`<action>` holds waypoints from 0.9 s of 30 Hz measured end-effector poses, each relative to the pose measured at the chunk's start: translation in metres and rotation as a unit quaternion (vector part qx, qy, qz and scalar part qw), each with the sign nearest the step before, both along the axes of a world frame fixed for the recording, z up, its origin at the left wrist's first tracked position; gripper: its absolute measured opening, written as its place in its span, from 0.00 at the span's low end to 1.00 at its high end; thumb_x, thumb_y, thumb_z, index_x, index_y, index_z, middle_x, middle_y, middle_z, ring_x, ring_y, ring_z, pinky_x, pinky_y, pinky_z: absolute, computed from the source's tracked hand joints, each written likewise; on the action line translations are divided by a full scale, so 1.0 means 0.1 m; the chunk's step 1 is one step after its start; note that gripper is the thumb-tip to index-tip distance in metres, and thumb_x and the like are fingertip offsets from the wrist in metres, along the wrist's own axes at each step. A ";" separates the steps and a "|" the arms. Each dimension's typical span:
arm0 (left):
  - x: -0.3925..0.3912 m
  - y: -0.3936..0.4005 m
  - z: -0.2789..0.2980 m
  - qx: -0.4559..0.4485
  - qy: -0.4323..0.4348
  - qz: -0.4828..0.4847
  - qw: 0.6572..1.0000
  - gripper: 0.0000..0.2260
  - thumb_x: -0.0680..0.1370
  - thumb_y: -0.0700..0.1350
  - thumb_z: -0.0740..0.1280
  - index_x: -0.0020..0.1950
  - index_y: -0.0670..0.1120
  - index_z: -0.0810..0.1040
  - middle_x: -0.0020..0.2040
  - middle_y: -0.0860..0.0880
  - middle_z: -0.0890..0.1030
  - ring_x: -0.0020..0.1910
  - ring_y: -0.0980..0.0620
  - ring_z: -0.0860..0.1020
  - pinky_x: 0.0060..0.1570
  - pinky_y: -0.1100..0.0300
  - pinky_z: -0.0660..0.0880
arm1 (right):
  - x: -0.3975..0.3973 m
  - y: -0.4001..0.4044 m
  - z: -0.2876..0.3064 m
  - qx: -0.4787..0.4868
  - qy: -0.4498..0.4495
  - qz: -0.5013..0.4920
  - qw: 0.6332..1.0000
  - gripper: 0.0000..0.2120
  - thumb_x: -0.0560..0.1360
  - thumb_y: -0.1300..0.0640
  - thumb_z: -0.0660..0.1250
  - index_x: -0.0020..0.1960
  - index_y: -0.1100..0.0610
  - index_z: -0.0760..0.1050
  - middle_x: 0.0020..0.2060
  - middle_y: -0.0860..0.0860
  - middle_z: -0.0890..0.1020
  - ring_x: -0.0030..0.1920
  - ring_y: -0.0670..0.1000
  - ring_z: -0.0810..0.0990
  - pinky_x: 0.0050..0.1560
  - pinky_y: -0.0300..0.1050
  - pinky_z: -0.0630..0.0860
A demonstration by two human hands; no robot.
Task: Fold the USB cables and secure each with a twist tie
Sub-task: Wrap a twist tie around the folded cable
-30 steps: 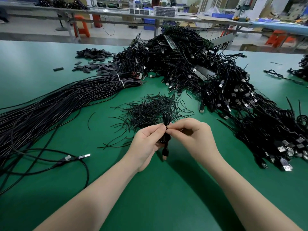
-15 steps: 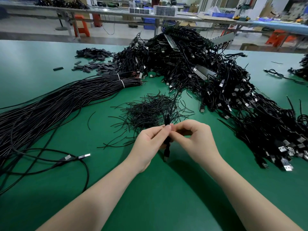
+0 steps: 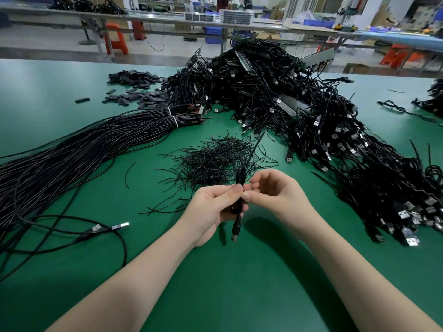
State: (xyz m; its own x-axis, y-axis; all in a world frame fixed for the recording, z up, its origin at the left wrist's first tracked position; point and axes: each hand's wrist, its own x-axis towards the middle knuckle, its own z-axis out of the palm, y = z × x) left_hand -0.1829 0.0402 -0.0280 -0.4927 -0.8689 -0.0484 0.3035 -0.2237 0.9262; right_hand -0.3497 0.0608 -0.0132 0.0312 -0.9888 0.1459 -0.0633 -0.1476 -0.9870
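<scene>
A folded black USB cable [image 3: 240,178] stands upright between my hands above the green table [image 3: 239,283], its plug end [image 3: 235,232] hanging below. My left hand [image 3: 211,212] grips the bundle's middle, thumb on top. My right hand [image 3: 275,195] pinches a thin black twist tie [image 3: 254,147] at the bundle; one end of the tie sticks up and away to the right. A loose heap of black twist ties [image 3: 215,161] lies just behind my hands.
A big pile of black USB cables [image 3: 311,121] fills the middle and right of the table. A long banded bundle of black wires [image 3: 72,159] runs along the left, with two loose USB plugs [image 3: 110,227] near the front left. Small black sleeves [image 3: 134,87] lie far left.
My right hand's fingers have spread a little and shifted on the tie. One end of the tie now sticks out up and to the right. The cable bundle stays held in place.
</scene>
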 end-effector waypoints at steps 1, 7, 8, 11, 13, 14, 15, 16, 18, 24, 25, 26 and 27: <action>0.01 0.00 0.00 -0.003 -0.004 -0.013 1.000 0.10 0.72 0.48 0.68 0.42 0.46 0.88 0.37 0.50 0.84 0.34 0.56 0.80 0.36 0.64 0.77 | -0.01 -0.01 -0.02 0.022 -0.041 0.029 0.999 0.16 0.63 0.59 0.78 0.50 0.57 0.78 0.41 0.54 0.81 0.40 0.52 0.81 0.50 0.50 0.79; 0.10 -0.02 0.05 0.025 -0.016 -0.085 0.996 0.10 0.70 0.50 0.68 0.42 0.49 0.88 0.33 0.51 0.82 0.31 0.57 0.79 0.32 0.66 0.76 | -0.01 0.02 -0.02 0.019 -0.078 0.166 0.983 0.11 0.72 0.62 0.72 0.54 0.61 0.81 0.38 0.56 0.82 0.37 0.54 0.80 0.46 0.48 0.78; 0.09 -0.02 0.05 0.027 -0.019 -0.077 0.997 0.10 0.70 0.50 0.68 0.41 0.49 0.88 0.33 0.52 0.82 0.30 0.58 0.79 0.32 0.67 0.75 | 0.00 0.01 -0.02 0.012 -0.064 0.143 0.988 0.08 0.72 0.62 0.72 0.51 0.63 0.81 0.37 0.55 0.82 0.37 0.54 0.80 0.46 0.47 0.78; 0.03 0.00 0.06 0.043 -0.024 -0.040 0.998 0.10 0.69 0.52 0.69 0.39 0.48 0.86 0.32 0.53 0.81 0.28 0.59 0.77 0.28 0.68 0.74 | 0.02 0.01 0.00 -0.005 -0.019 0.048 0.999 0.10 0.69 0.58 0.76 0.42 0.64 0.80 0.35 0.55 0.83 0.38 0.53 0.80 0.47 0.48 0.77; 0.01 -0.01 0.06 0.053 -0.026 -0.007 0.998 0.11 0.68 0.53 0.70 0.42 0.47 0.82 0.33 0.53 0.81 0.27 0.60 0.76 0.26 0.68 0.74 | 0.04 0.02 0.01 -0.026 -0.001 -0.005 1.000 0.08 0.65 0.56 0.77 0.39 0.59 0.81 0.35 0.53 0.85 0.39 0.50 0.81 0.47 0.44 0.78; 0.01 -0.01 0.05 0.054 -0.020 0.011 0.998 0.12 0.68 0.52 0.70 0.45 0.46 0.79 0.33 0.53 0.81 0.28 0.59 0.77 0.26 0.68 0.74 | 0.06 0.02 0.02 -0.036 0.005 -0.025 0.999 0.04 0.65 0.57 0.77 0.37 0.55 0.82 0.35 0.51 0.85 0.39 0.48 0.82 0.45 0.40 0.78; 0.00 -0.01 0.04 0.057 -0.005 0.031 0.998 0.13 0.67 0.51 0.71 0.46 0.46 0.77 0.34 0.52 0.82 0.29 0.58 0.79 0.27 0.67 0.75 | 0.08 0.02 0.02 -0.044 0.012 -0.046 0.998 0.04 0.65 0.58 0.77 0.35 0.52 0.83 0.35 0.49 0.85 0.38 0.45 0.82 0.43 0.36 0.77; -0.01 -0.01 0.02 0.052 0.015 0.052 0.997 0.13 0.67 0.50 0.72 0.46 0.46 0.76 0.35 0.50 0.83 0.31 0.56 0.80 0.30 0.66 0.76 | 0.10 0.01 0.02 -0.050 0.022 -0.065 0.996 0.07 0.65 0.60 0.78 0.34 0.50 0.82 0.35 0.47 0.85 0.37 0.43 0.82 0.41 0.34 0.76; -0.06 0.01 0.00 0.018 0.036 0.094 0.995 0.12 0.66 0.50 0.73 0.45 0.45 0.80 0.37 0.47 0.84 0.35 0.53 0.82 0.34 0.63 0.77 | 0.11 0.01 0.02 -0.054 0.018 -0.081 0.995 0.10 0.67 0.62 0.77 0.33 0.49 0.82 0.35 0.47 0.85 0.36 0.42 0.81 0.40 0.34 0.76; -0.11 0.03 -0.09 -0.062 -0.030 0.156 0.985 0.10 0.72 0.53 0.73 0.49 0.51 0.87 0.49 0.47 0.86 0.52 0.48 0.83 0.52 0.52 0.77 | 0.11 0.02 0.03 -0.064 0.010 -0.088 0.994 0.11 0.66 0.63 0.78 0.32 0.49 0.81 0.34 0.48 0.85 0.33 0.43 0.79 0.37 0.33 0.75; -0.10 0.02 -0.09 -0.060 -0.034 0.155 0.985 0.10 0.73 0.52 0.72 0.50 0.49 0.87 0.51 0.47 0.86 0.56 0.45 0.82 0.56 0.49 0.76 | 0.12 0.02 0.03 -0.063 0.015 -0.092 0.994 0.11 0.66 0.62 0.78 0.32 0.49 0.81 0.34 0.48 0.85 0.33 0.43 0.79 0.37 0.33 0.74; -0.10 0.02 -0.09 -0.059 -0.035 0.152 0.986 0.11 0.73 0.52 0.72 0.51 0.48 0.86 0.52 0.46 0.86 0.57 0.44 0.81 0.58 0.47 0.75 | 0.12 0.02 0.03 -0.064 0.018 -0.094 0.993 0.11 0.66 0.62 0.78 0.32 0.49 0.81 0.34 0.48 0.85 0.33 0.42 0.79 0.37 0.33 0.74; -0.09 0.02 -0.08 -0.060 -0.034 0.147 0.987 0.12 0.74 0.52 0.72 0.52 0.46 0.86 0.53 0.45 0.85 0.58 0.43 0.81 0.59 0.46 0.74 | 0.12 0.03 0.03 -0.063 0.017 -0.094 0.993 0.10 0.66 0.62 0.78 0.32 0.49 0.81 0.34 0.49 0.85 0.33 0.43 0.79 0.37 0.33 0.75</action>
